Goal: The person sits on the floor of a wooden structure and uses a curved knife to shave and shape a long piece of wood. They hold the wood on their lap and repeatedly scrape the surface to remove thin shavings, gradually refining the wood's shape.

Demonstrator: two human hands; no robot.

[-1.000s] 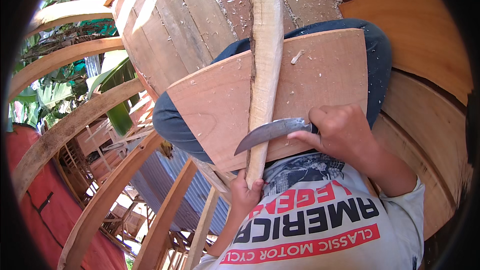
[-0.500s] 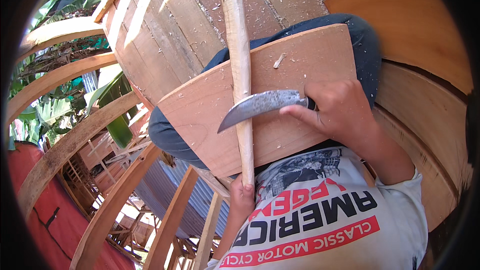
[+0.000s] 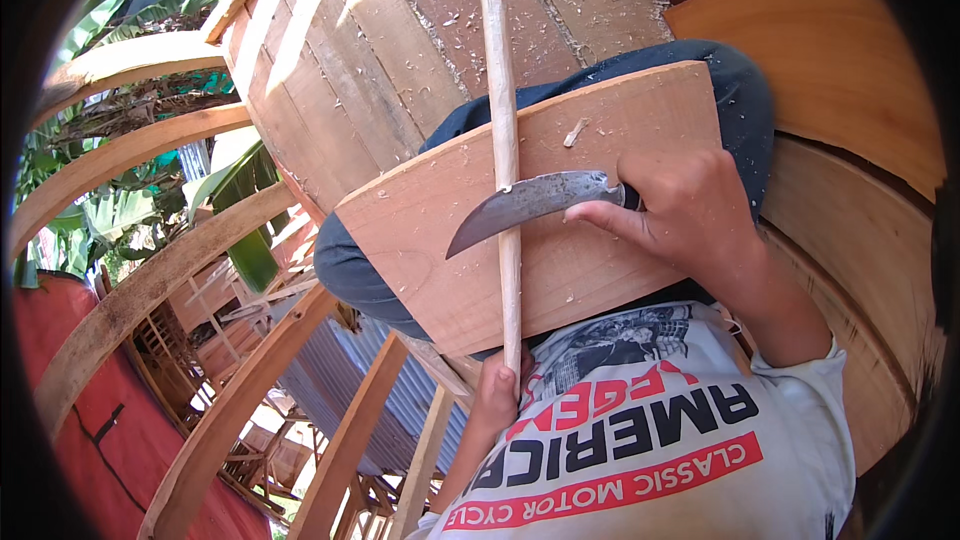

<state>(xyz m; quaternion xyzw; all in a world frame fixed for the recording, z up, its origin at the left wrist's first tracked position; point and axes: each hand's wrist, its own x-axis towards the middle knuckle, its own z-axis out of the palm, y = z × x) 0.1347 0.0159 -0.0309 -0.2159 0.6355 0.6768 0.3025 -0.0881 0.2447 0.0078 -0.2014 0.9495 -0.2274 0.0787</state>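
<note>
A pale, whittled wooden stick (image 3: 504, 120) lies lengthwise across a wooden board (image 3: 420, 230) on my lap. Its near end is gripped in my left hand (image 3: 494, 392), close to my shirt. My right hand (image 3: 685, 208) is closed round the dark handle of a knife with a broad curved blade (image 3: 540, 202). The blade crosses over the stick near the board's middle, its edge against the wood and its tip pointing left. A small curl of shaving shows where blade and stick meet. Most of the handle is hidden by my fingers.
Ahead, a plank floor (image 3: 350, 90) is strewn with wood shavings. A loose wood chip (image 3: 575, 132) lies on the board. Curved wooden ribs (image 3: 150, 240) rise on the left, with banana leaves and a red sheet (image 3: 75, 340) beyond. Curved planks (image 3: 830, 50) wall the right side.
The stick has been turned about its length and now looks narrower at its far end. A small shaving has appeared at the blade. The whole view has shifted slightly.
</note>
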